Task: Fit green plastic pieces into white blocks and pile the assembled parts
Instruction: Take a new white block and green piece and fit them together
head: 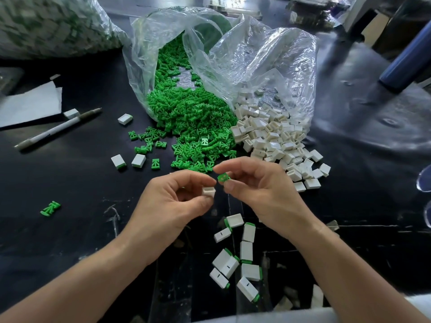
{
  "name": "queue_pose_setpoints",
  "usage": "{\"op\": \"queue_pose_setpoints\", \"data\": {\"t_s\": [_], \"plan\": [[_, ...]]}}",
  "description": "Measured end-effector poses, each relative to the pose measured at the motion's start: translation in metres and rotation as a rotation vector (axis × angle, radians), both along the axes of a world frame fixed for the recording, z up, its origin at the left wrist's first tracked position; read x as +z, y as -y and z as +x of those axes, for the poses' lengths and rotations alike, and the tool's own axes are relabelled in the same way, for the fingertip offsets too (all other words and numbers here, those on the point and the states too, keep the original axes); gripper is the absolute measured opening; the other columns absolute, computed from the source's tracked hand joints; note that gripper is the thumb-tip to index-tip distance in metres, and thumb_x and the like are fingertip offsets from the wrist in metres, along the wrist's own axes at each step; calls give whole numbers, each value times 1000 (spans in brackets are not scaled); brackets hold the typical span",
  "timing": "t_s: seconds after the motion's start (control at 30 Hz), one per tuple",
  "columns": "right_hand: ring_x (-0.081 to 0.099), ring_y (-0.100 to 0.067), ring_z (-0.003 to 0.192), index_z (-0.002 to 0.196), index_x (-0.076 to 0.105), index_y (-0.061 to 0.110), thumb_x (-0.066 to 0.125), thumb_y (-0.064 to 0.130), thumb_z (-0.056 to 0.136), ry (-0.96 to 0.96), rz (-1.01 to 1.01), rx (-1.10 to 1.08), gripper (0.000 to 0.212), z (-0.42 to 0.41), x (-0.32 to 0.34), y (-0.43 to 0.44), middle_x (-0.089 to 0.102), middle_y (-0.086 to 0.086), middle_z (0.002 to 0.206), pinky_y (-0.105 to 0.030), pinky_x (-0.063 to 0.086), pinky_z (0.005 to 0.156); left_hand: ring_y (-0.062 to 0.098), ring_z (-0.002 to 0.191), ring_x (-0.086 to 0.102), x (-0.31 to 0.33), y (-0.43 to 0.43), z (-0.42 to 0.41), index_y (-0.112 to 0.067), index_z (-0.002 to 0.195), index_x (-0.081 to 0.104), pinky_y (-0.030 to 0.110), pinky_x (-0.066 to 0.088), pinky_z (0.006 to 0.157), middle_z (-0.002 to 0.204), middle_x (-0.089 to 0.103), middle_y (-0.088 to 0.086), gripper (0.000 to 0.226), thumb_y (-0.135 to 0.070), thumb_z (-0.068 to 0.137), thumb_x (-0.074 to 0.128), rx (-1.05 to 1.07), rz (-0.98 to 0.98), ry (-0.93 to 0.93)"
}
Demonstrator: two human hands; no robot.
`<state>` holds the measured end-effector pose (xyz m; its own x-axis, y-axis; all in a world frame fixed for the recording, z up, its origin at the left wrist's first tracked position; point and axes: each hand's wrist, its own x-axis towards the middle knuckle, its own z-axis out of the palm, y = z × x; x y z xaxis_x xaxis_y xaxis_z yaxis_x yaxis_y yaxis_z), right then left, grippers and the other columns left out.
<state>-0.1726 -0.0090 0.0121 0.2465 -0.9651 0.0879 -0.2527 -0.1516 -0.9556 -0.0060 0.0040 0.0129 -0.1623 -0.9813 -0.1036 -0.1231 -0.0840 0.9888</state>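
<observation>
Glossy black table (58, 229) — pale daylight glare at its right.

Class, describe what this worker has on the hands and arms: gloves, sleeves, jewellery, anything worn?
Nothing is worn. The left hand and right hand have no gloves or rings. The left forearm and right forearm show no sleeves, watch or wristband.

Over the middle of a black bench (70, 183), a person's left hand (177, 201) pinches a white block (208, 191) just beside a green piece (223, 177) pinched in the right hand (258, 190), assembled parts (240, 257) lying toward the near edge, loose green pieces (193, 122) and white blocks (275, 138) spilling from clear bags (256, 54) behind.
</observation>
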Motion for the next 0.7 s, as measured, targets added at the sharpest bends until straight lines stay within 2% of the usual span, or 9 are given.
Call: {"op": "queue_pose_setpoints", "data": {"t_s": [0.13,0.27,0.37,0.5,0.6,0.7], "plan": [[67,-19,78,79,62,27,66,3,80,106,18,-28,25,1,0,1,68,-3,79,-33,55,77,10,62,62,0,0,0,-15,73,69,19,52,61,67,68,2,18,2,69,73,0,7,-5],[59,-4,69,74,63,28,68,6,78,81,-56,-48,22,-1,1,1,64,10,71,-17,49,68,18,65,68,2,-1,-2,-10,71,66,21,54,56,78,70,15,16,6,73,68,-8,40,-58],[57,-2,63,74,62,28,67,8,78,109,-37,-30,21,0,1,-1,63,12,68,-18,47,63,19,64,68,2,-1,-3,-12,69,67,22,55,56,74,70,16,18,5,73,68,-18,42,-77],[57,-4,66,75,61,28,68,5,79,4,-48,-2,25,3,-1,-2,61,12,68,-21,49,64,11,58,64,3,-1,-5,-11,75,69,17,51,53,64,68,5,10,-4,69,70,-27,45,-83],[57,-2,65,74,59,30,69,5,79,-49,-60,-7,27,3,-2,-3,60,11,67,-17,48,64,6,54,61,3,-2,-5,-9,78,70,15,49,51,60,67,1,10,0,72,70,-15,40,-66],[57,-5,64,73,59,30,69,7,79,-57,-54,-15,26,3,-2,-2,60,11,67,-21,50,64,5,52,61,3,-1,-5,-9,75,70,15,48,50,59,67,1,10,0,72,70,-6,36,-55]]}}
